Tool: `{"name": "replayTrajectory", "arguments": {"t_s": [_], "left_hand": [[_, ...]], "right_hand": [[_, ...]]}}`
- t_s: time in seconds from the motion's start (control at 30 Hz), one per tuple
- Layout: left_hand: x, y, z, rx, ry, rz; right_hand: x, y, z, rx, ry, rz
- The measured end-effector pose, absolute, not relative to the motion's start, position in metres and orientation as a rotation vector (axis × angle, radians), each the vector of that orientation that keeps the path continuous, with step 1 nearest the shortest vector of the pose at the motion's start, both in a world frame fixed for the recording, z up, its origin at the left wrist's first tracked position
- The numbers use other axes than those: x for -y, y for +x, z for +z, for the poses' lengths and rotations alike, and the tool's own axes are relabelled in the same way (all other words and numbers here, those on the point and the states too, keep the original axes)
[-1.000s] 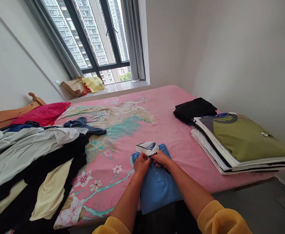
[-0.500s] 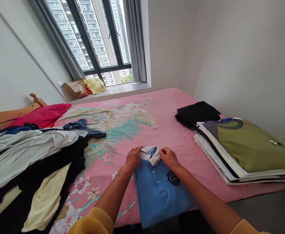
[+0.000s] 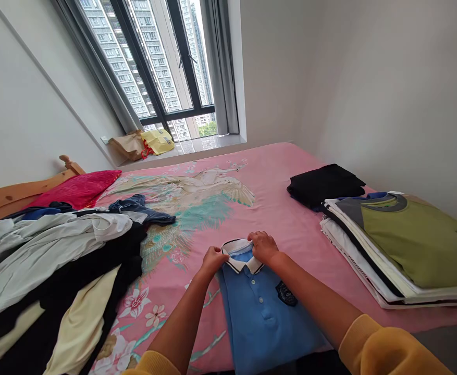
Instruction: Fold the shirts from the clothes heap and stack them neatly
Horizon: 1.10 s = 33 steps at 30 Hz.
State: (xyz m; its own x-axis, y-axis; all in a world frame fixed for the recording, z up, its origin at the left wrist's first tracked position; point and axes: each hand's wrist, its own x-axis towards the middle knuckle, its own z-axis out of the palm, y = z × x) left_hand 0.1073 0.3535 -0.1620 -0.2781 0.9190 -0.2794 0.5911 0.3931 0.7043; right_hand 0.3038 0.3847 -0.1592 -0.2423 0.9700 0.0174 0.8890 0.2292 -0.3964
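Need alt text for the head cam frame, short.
Both hands, left hand and right hand, pinch the white collar of a folded blue polo shirt on a pink floral bedspread. Unfolded clothes lie heaped to the left; a folded stack sits right.

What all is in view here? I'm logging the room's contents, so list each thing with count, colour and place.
polo shirt: one, blue with white collar and dark chest badge, folded at the near bed edge
bedsheet: one, pink with bird and flower print, covering the bed
loose clothes heap: one, white, black, cream and navy, on the bed's left
folded stack: one, olive shirt on top, white and dark ones below, on the right
black folded garment: one, behind the stack
pillow: one, magenta, by the wooden headboard
bags: two, brown and yellow, on the window sill
left hand: at the collar's left side
right hand: at the collar's right side
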Motion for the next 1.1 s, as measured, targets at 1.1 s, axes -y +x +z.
{"name": "replayTrajectory", "arguments": {"t_s": [1.1], "left_hand": [[-0.313,0.114,-0.154,-1.311,0.976,1.136]], "right_hand": [[-0.35,0.321,-0.165,1.893,-1.537,0.344]]}}
